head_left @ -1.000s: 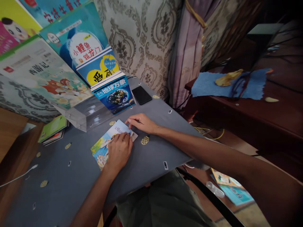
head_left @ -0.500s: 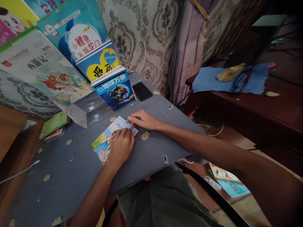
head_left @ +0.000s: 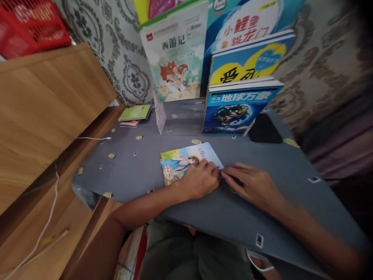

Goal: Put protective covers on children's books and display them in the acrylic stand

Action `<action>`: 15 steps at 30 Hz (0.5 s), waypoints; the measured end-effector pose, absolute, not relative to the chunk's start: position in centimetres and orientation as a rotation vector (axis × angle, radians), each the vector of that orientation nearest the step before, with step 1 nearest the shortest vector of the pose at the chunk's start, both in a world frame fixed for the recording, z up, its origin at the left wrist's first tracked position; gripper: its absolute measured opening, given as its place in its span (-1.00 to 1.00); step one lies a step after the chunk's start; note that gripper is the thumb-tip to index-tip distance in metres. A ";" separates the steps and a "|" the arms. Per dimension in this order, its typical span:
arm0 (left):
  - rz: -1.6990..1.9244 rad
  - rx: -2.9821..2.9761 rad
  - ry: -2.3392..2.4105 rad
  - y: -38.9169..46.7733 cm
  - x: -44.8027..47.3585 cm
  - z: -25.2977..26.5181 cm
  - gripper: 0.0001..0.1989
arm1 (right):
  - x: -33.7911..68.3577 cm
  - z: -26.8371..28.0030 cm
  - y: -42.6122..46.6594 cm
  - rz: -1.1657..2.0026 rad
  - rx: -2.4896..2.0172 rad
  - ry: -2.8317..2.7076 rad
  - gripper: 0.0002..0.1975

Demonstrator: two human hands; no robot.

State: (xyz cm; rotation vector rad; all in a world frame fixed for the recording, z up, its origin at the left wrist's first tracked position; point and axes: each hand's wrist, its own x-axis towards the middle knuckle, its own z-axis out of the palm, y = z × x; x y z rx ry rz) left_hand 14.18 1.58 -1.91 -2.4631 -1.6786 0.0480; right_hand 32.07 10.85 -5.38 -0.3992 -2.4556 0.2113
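Observation:
A thin illustrated book (head_left: 179, 160) with a drawn figure on its cover lies flat and closed on the grey tablecloth. My left hand (head_left: 201, 179) rests over the near right part of its cover, fingers bent and held together. At the book's right edge is my right hand (head_left: 252, 184), its thumb and forefinger pinched together and touching the edge near the left fingertips. The near right corner of the cover is hidden beneath my hands.
Behind the book, a clear stand (head_left: 159, 116) holds several upright books, a blue one with a globe (head_left: 233, 111) in front. A black phone (head_left: 265, 128) lies to their right. Small books (head_left: 135, 112) are stacked at the back left, near a white cable (head_left: 94, 138).
My view has swung left, bringing the wooden cabinet and a red basket in. My right hand has slid down the book's right edge towards me. The left hand stays on the cover.

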 end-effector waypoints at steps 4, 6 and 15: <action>-0.020 -2.548 -1.651 0.5 12.2 -1.2 -0.66 | 33.5 -6.1 9.4 0.189 -0.432 -2.468 -0.74; -0.087 -2.560 -1.693 -0.3 10.4 -1.0 -0.59 | 33.9 -6.3 9.2 0.195 -0.455 -2.492 -0.72; -0.468 -2.415 -1.977 -5.0 2.3 -2.6 -0.56 | 32.9 -6.5 12.5 0.058 -0.439 -2.615 -0.68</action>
